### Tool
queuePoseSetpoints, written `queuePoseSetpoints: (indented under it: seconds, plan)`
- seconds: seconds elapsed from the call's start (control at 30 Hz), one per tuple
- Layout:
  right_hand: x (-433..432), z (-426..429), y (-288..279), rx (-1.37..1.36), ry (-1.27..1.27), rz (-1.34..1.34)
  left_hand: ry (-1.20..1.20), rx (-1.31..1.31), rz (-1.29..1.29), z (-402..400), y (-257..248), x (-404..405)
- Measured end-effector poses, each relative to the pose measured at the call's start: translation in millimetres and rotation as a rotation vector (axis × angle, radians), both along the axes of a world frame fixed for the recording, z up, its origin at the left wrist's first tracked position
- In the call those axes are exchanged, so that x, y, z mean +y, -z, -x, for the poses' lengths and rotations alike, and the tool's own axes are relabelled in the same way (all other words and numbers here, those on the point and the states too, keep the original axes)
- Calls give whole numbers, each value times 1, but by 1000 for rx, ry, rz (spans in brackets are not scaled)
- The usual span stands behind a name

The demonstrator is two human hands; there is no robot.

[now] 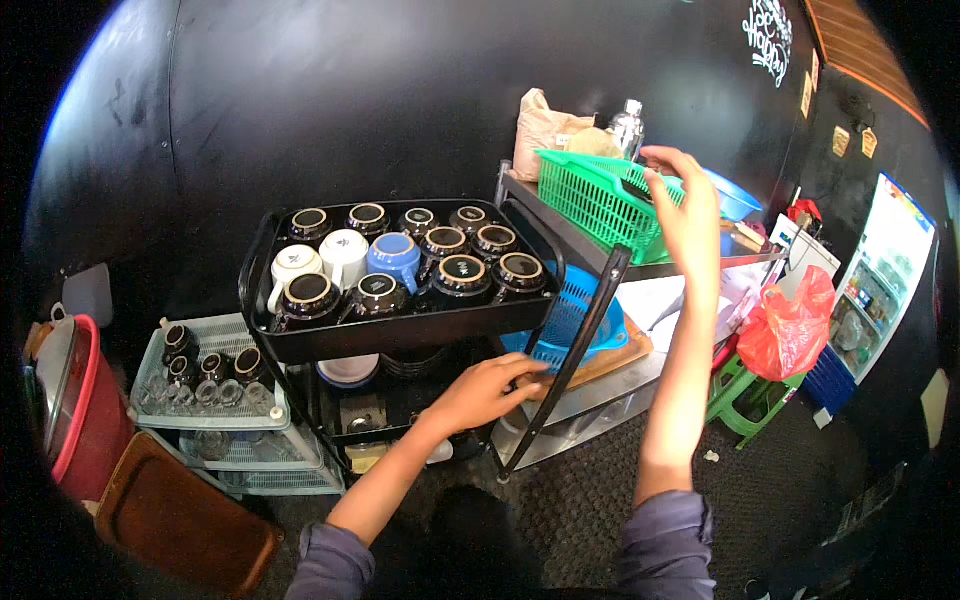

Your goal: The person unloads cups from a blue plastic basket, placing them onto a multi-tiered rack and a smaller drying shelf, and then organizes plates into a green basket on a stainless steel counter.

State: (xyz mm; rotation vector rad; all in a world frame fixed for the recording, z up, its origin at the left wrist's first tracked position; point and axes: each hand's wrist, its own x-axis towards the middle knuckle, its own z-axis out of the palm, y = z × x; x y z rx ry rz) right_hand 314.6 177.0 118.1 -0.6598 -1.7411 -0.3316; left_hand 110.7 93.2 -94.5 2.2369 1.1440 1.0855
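My right hand (681,202) is raised at the near right end of a green plastic basket (592,199), thumb and fingers apart. Inside the basket rim a dark object (637,190) shows near my thumb; I cannot tell whether they touch. Lower down, my left hand (484,394) is beside a slanted black metal post (574,364) with its fingers spread. A blue plastic basket (574,307) lies just beyond that hand, on a wooden board (628,351). Left of the post, a black tray (420,319) on a rack carries several upside-down mugs, mostly black, with two white mugs (345,255) and a blue mug (394,255).
A paper bag (551,124) and a metal shaker (628,127) stand behind the green basket. At right, a red plastic bag (787,330) rests on a green stool (739,397). A grey plastic rack (217,412) of glasses and a brown tray (184,517) are at lower left.
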Motion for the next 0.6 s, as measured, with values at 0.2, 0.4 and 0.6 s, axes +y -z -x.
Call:
queuePoseSetpoints:
  seconds: [0.2, 0.4, 0.6]
  plan:
    - [105, -11, -33, -802, 25, 680, -174, -225, -441, -73, -8, 41]
    - [90, -8, -33, -671, 87, 660, -122, -489, -181, -86, 7, 66]
    - [85, -15, -27, -301, 63, 514, -170, -429, -245, -88, 15, 68]
